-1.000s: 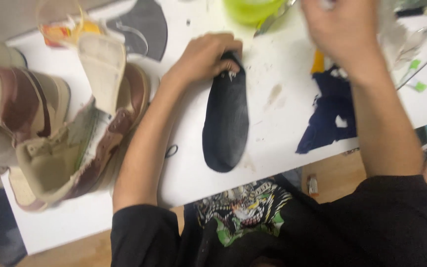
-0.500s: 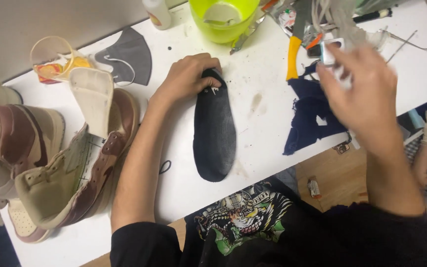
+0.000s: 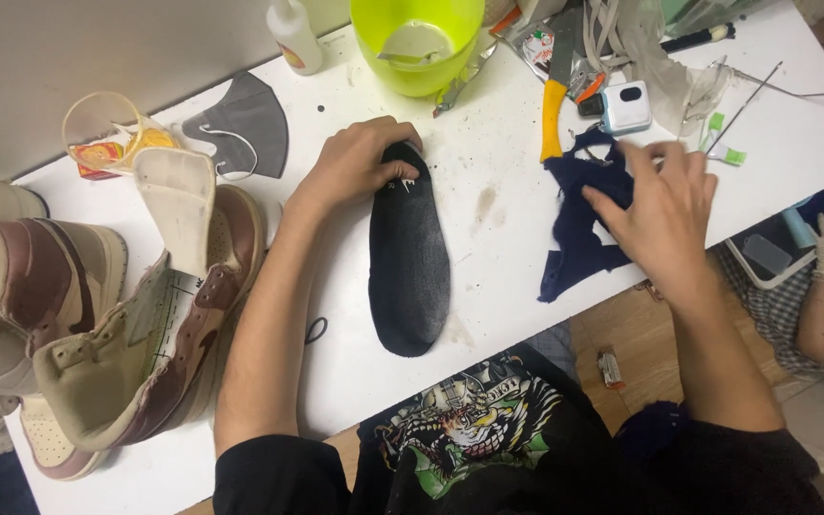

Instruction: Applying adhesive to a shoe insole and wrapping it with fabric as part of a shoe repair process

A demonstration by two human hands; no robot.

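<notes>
Insole (image 3: pixel 409 262): black, flat on the white table (image 3: pixel 355 381), lengthwise from the middle toward the near edge, one end under the left hand.
Left hand (image 3: pixel 360 162): fingers curled over the far end of the insole, pressing it to the table; not closed around it.
Right hand (image 3: pixel 655 205): palm down, fingers spread, resting on the dark blue cloth.
Dark blue cloth (image 3: pixel 574 238): ragged piece near the right part of the near edge, well apart from the insole.
Shoes (image 3: pixel 116 324): tan and brown high-tops lying at the left edge, one with its tongue pulled up.
Face mask (image 3: pixel 245 124): grey, toward the far left corner, beside a clear cup (image 3: pixel 102 133).
Bowl (image 3: pixel 417 43): lime green, at the far edge, just beyond the left hand.
Knife (image 3: pixel 553 95): yellow handle, far of the cloth, among tools and wrappers.
</notes>
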